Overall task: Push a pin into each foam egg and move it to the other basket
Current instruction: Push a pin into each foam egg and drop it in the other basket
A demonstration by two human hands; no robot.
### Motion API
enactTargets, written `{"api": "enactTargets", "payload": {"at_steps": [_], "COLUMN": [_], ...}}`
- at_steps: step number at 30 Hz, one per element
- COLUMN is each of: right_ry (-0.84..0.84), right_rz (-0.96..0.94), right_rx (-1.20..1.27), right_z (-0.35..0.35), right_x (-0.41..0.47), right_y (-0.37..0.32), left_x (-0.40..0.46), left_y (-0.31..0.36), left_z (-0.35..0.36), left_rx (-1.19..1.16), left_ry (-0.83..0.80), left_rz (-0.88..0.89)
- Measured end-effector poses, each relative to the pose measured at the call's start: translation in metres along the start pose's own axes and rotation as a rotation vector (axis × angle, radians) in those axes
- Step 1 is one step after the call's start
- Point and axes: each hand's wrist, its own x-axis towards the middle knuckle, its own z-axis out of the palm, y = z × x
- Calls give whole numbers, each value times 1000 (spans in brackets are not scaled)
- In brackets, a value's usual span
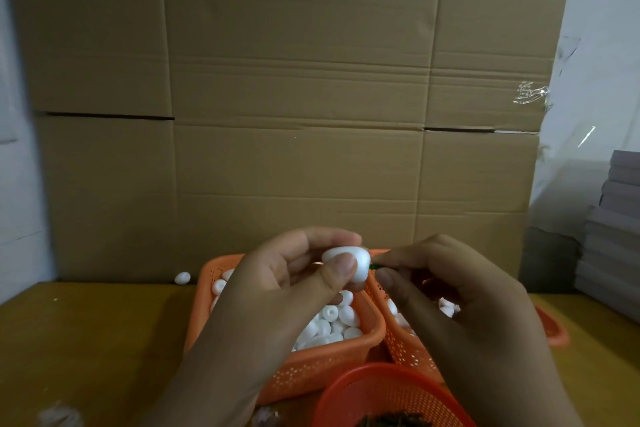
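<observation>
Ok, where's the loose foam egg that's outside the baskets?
In the head view, the loose egg lies on the table's left side, against the cardboard wall, just left of the left orange basket.

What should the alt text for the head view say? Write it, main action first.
A left hand holds a white foam egg while the right hand pinches a green pin at its end, above two orange baskets of eggs on a wooden table. One loose egg lies by the cardboard backdrop.
</observation>
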Motion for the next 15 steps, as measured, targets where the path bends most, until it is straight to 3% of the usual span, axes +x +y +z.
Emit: {"api": "enactTargets", "payload": {"at_steps": [4, 10, 15], "right_ry": [-2, -27, -49], "right_rz": [6, 189, 236], "right_rx": [-34, 233, 255], "right_z": [2, -1, -7], "right_x": [-2, 1, 3], "right_y": [1, 0, 4], "left_x": [0, -1, 0], "left_y": [-4, -4, -3], "left_z": [3, 8, 8], "left_rx": [49, 0, -32], "left_ry": [27, 53, 86], "left_rz": [19, 32, 34]}}
